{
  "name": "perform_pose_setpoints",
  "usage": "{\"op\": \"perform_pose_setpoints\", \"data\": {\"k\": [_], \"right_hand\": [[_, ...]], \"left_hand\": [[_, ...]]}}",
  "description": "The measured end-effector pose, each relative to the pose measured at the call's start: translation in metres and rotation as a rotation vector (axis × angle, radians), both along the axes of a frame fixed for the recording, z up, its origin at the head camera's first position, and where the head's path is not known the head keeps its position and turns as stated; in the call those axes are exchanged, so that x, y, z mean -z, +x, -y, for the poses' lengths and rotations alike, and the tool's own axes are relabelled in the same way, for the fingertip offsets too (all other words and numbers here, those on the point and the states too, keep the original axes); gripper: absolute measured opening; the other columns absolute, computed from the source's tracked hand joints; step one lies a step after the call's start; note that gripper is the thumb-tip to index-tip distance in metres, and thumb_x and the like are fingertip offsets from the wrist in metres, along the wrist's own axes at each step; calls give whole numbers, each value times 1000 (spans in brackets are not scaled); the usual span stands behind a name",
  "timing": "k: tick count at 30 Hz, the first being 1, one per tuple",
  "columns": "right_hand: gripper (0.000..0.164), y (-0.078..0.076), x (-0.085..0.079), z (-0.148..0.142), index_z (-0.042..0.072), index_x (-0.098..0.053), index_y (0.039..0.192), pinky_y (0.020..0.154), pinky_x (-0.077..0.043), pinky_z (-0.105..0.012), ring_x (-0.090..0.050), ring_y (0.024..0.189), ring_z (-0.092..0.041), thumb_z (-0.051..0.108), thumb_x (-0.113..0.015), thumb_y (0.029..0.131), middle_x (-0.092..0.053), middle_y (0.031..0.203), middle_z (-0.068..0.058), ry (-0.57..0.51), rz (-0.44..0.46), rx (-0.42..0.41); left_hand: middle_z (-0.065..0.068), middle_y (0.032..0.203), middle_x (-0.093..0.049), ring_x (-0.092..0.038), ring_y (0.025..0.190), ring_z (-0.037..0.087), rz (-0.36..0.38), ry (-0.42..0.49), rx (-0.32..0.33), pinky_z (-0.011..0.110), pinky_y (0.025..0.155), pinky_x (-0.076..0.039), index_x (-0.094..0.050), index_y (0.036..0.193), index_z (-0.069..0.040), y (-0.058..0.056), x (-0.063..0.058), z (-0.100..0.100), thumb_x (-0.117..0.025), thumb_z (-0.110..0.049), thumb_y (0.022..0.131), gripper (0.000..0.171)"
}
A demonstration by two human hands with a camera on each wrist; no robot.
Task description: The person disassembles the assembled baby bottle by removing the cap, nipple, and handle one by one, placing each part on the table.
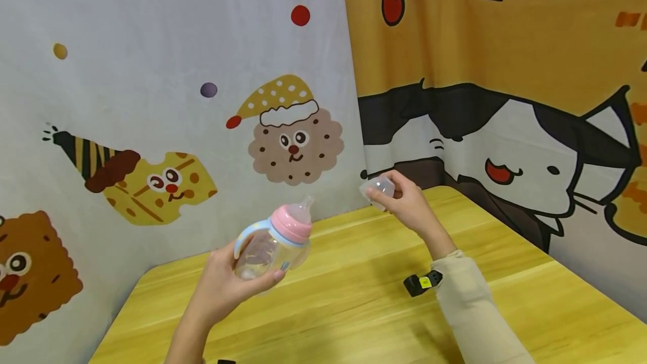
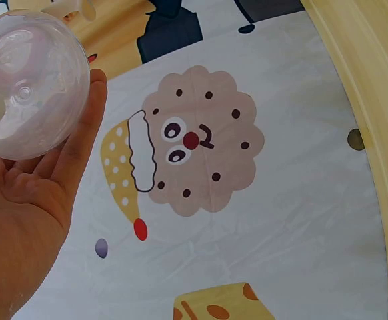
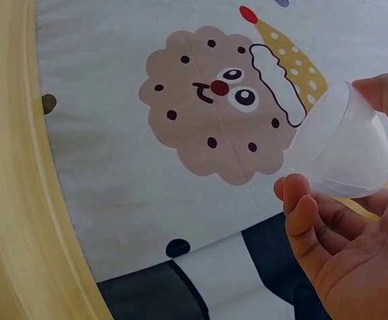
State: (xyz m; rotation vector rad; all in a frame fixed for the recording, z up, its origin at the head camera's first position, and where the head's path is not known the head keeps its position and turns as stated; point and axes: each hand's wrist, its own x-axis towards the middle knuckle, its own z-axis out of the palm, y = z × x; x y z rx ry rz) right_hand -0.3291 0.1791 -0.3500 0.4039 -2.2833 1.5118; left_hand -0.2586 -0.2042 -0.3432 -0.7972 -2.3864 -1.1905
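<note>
A clear baby bottle (image 1: 258,257) with a pink collar, a pale teat and light blue handles is tilted to the right above the table. My left hand (image 1: 222,285) grips it round the body, thumb along the near side. In the left wrist view the round base of the bottle (image 2: 31,93) faces the camera. Off to the right, my right hand (image 1: 406,204) pinches a translucent bottle cap (image 1: 380,189) between thumb and fingers. The right wrist view shows that cap (image 3: 344,147) as a hollow dome, apart from the bottle.
Under both hands lies a yellow wood-grain table (image 1: 354,308). A white curtain (image 1: 151,27) with cartoon prints hangs behind it, and an orange cat-print curtain (image 1: 455,44) on the right. A black strap device (image 1: 422,282) sits at the right wrist.
</note>
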Motion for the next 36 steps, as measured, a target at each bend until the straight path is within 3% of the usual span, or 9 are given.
{"op": "perform_pose_setpoints", "data": {"k": [36], "right_hand": [[38,1,1,-2,7,-59,127,71,-55,-30,-62,87,-25,32,-72,103,-65,116,-17,-4,-13,11]], "left_hand": [[-7,107,-77,-73,91,13,-7,11,0,32,74,-62,-69,130,-24,3,-3,3,-96,-29,80,57]]}}
